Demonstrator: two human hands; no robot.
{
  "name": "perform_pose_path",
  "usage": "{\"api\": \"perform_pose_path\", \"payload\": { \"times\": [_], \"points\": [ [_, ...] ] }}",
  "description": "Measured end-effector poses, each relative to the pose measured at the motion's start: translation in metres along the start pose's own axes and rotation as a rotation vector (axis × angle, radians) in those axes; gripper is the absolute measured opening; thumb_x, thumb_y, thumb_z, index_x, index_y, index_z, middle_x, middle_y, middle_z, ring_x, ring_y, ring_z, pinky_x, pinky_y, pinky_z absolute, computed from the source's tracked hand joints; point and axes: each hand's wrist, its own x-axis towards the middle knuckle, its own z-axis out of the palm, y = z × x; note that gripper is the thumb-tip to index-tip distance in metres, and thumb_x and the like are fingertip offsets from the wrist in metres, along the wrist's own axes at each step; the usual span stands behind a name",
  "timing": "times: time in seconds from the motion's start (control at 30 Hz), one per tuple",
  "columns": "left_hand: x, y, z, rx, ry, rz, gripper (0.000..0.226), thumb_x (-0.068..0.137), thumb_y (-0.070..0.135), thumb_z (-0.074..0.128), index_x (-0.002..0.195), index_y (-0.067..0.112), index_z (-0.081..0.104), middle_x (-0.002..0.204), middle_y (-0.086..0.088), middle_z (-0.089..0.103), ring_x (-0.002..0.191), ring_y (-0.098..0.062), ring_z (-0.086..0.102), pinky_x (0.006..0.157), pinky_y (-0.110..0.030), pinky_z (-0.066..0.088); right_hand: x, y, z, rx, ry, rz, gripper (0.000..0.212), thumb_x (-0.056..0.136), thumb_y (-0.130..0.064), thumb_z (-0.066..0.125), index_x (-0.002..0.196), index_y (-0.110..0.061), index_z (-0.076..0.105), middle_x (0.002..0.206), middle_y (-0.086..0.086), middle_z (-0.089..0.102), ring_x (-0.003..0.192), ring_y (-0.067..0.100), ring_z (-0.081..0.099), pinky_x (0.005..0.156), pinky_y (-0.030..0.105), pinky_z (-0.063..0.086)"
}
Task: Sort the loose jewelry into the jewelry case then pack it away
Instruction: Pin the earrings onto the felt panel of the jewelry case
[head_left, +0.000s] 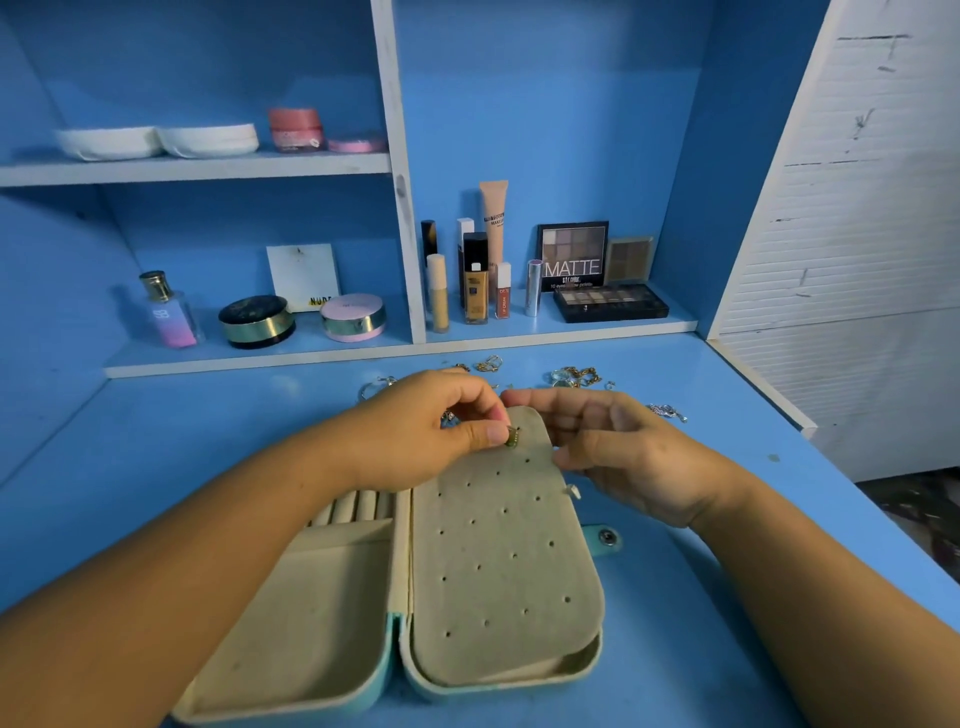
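case (311, 613): nearest the viewer; lies open on the desk (156, 467), two halves side by side; pale lining, teal shell
left half: bare tray at the near end; rolls (358, 506) at the far end, partly hidden under the left wrist
flap (498, 571): pale pad with rows of small holes; covers the right half; its near end sits above the shell's rim
tab (605, 536): teal, with a metal snap; sticks out from the case's right side onto the desk
left hand (426, 426): reaches over the left half; thumb and forefinger pinch an earring
earring (511, 438): small, gold-toned; touching the flap at its far end, among the top holes; whether its post is through a hole I cannot tell
right hand (623, 452): grips the flap's far right corner, fingers curled behind it, thumb on the right edge
loose jewelry (579, 375): scattered on the desk beyond both hands, between them and the shelf; gold chain and hoops, silver pieces to the right and left
shelf (260, 364): behind the desk; holds perfume (169, 312), two compacts (256, 320), upright tubes (475, 286) and a palette (573, 254) marked MATTE
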Motion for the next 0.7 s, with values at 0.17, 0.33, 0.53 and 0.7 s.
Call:
{"api": "perform_pose_path", "payload": {
  "times": [0.17, 0.33, 0.53, 0.7],
  "points": [
    [-0.0012, -0.0022, -0.0003, -0.049, 0.005, -0.075, 0.007, 0.094, 0.029, 0.059, 0.089, 0.029, 0.065, 0.092, 0.009, 0.065, 0.091, -0.005, 0.061, 0.081, -0.016, 0.047, 0.0002, -0.0002, 0.0006, -0.022, 0.009, -0.008, 0.056, 0.078, 0.000, 0.050, 0.133, -0.008, 0.049, 0.128, 0.018, 0.059, 0.120, 0.030, 0.055, 0.103, 0.042, 0.042],
    [-0.0003, -0.0020, -0.0046, -0.049, -0.040, -0.111, 0.007, 0.093, 0.032, 0.061, 0.091, 0.031, 0.067, 0.098, 0.006, 0.068, 0.099, -0.011, 0.061, 0.095, -0.030, 0.048, -0.0006, -0.0020, 0.0009, -0.023, 0.001, -0.015, 0.055, 0.077, -0.001, 0.052, 0.132, -0.009, 0.051, 0.124, 0.015, 0.062, 0.116, 0.026, 0.057, 0.099, 0.037, 0.045],
    [-0.0013, 0.0014, -0.0076, -0.074, -0.059, -0.168, 0.006, 0.089, 0.037, 0.065, 0.088, 0.033, 0.069, 0.100, 0.013, 0.066, 0.102, -0.009, 0.060, 0.099, -0.033, 0.047, -0.0014, -0.0036, 0.0018, -0.051, -0.001, -0.026, 0.057, 0.078, -0.004, 0.056, 0.134, -0.009, 0.049, 0.126, 0.017, 0.060, 0.118, 0.028, 0.057, 0.100, 0.036, 0.046],
    [0.0032, 0.0060, -0.0060, -0.165, -0.028, -0.289, 0.015, 0.087, 0.037, 0.068, 0.089, 0.023, 0.072, 0.090, -0.001, 0.069, 0.082, -0.008, 0.059, 0.077, -0.025, 0.047, -0.0022, -0.0039, 0.0017, -0.064, 0.007, -0.024, 0.057, 0.079, -0.002, 0.052, 0.135, -0.010, 0.048, 0.126, 0.016, 0.061, 0.117, 0.028, 0.057, 0.100, 0.036, 0.045]
  ]
}}
